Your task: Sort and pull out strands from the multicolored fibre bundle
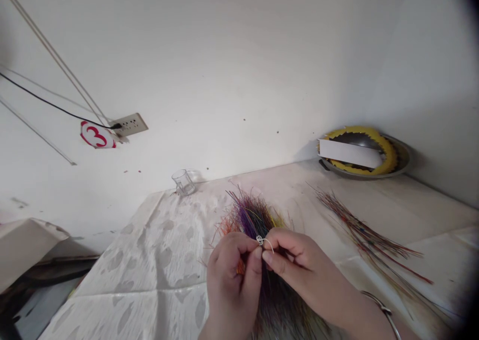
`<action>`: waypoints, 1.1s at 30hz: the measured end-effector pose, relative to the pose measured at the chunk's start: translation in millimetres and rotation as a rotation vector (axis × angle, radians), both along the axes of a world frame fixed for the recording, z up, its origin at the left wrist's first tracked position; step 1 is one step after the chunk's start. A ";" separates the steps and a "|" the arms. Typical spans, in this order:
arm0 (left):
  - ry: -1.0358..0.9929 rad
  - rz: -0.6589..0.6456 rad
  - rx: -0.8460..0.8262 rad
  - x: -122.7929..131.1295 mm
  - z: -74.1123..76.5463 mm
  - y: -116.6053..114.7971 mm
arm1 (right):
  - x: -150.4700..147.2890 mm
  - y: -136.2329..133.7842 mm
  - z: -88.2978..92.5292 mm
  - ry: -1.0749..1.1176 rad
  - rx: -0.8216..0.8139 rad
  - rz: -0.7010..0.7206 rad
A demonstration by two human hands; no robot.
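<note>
In the head view my left hand [234,265] and my right hand [295,257] meet at the lower middle, thumbs and forefingers pinched close together. Between their fingertips is a small knotted white cord [260,240], with a loose end curving out by the right fingers. Both hands appear to pinch this cord. Beneath and behind them lies a thick bundle of thin coloured strands [251,215], in orange, purple, dark green and yellow. My hands cover its middle part. A bracelet sits on my right wrist.
A smaller bundle of loose strands [368,235] lies on the cloth-covered table [149,270] to the right. At the back right stands a metal bowl [402,155] holding a yellow toothed ring [391,150] and a white piece [350,153]. A glass mug [184,182] stands near the wall, below a power socket [132,124].
</note>
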State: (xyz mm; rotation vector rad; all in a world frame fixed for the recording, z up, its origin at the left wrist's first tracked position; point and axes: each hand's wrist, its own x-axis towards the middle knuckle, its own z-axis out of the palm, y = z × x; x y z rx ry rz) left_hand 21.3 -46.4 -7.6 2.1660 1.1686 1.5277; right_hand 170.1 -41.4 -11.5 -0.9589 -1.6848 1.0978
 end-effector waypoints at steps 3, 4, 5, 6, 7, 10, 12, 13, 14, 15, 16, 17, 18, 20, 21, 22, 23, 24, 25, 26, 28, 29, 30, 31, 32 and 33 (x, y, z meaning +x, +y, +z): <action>-0.162 -0.063 -0.158 -6.3 -2.2 1.8 | -0.5 0.2 -1.4 -0.053 -0.008 0.012; -0.237 -0.075 -0.206 -8.0 -3.5 2.1 | -1.1 0.0 -1.7 -0.077 -0.011 0.020; -0.305 -0.089 -0.249 -9.2 -4.9 2.3 | -1.9 -0.3 -1.9 -0.095 -0.016 0.030; -0.361 -0.109 -0.288 -9.8 -6.1 2.5 | -2.7 -0.5 -2.1 -0.106 -0.021 0.044; -0.405 -0.138 -0.321 -10.0 -7.3 2.6 | -3.5 -0.7 -2.2 -0.110 -0.026 0.058; -0.506 -0.207 -0.413 -8.9 -9.2 3.5 | -5.5 -1.0 -2.9 -0.104 -0.048 0.085; -0.590 -0.208 -0.453 -8.7 -9.8 4.2 | -6.5 -1.4 -3.3 -0.083 -0.095 0.118; -0.633 -0.199 -0.467 -9.0 -10.1 4.4 | -6.9 -1.9 -3.5 -0.057 -0.136 0.153; -0.675 -0.188 -0.477 -9.6 -10.5 4.4 | -7.3 -2.4 -3.5 -0.027 -0.182 0.196; -0.710 -0.177 -0.485 -10.4 -11.0 4.3 | -7.7 -3.2 -3.3 -0.001 -0.219 0.235; -0.736 -0.168 -0.490 -11.0 -11.5 4.1 | -7.9 -4.0 -2.8 0.017 -0.239 0.261; -0.750 -0.163 -0.498 -11.5 -12.0 3.8 | -8.1 -4.8 -2.1 0.023 -0.239 0.268; -0.752 -0.158 -0.509 -11.7 -12.4 3.6 | -8.0 -5.3 -1.0 0.019 -0.225 0.255; -0.723 -0.190 -0.553 -10.6 -12.3 3.6 | -7.3 -5.6 1.7 0.014 -0.192 0.210; -0.710 -0.208 -0.585 -9.5 -11.8 3.8 | -6.6 -5.2 3.2 0.026 -0.189 0.192; -0.707 -0.222 -0.598 -8.1 -10.9 4.0 | -5.7 -4.8 4.7 0.044 -0.189 0.183; -0.713 -0.223 -0.608 -6.8 -9.8 4.1 | -4.6 -4.4 6.1 0.065 -0.187 0.178; -0.729 -0.217 -0.612 -5.5 -8.6 4.1 | -3.5 -4.3 7.3 0.086 -0.180 0.178; -0.747 -0.208 -0.619 -4.7 -7.4 3.9 | -2.6 -4.6 8.3 0.104 -0.168 0.175; -0.766 -0.203 -0.640 -4.3 -6.4 3.7 | -2.0 -5.3 9.0 0.118 -0.159 0.179; -0.803 -0.202 -0.715 -4.6 -5.4 3.2 | -2.2 -7.7 9.7 0.145 -0.178 0.216; -0.816 -0.197 -0.760 -5.2 -5.4 3.1 | -3.2 -9.2 9.8 0.149 -0.211 0.242; -0.825 -0.191 -0.793 -5.8 -5.7 3.4 | -4.4 -10.6 9.7 0.141 -0.257 0.271; -0.830 -0.177 -0.808 -6.2 -6.1 3.9 | -5.6 -11.8 9.6 0.130 -0.307 0.302; -0.829 -0.162 -0.804 -6.4 -6.5 4.9 | -6.5 -12.5 9.6 0.111 -0.345 0.323; -0.828 -0.147 -0.778 -6.4 -6.8 6.2 | -6.4 -12.8 9.6 0.091 -0.356 0.325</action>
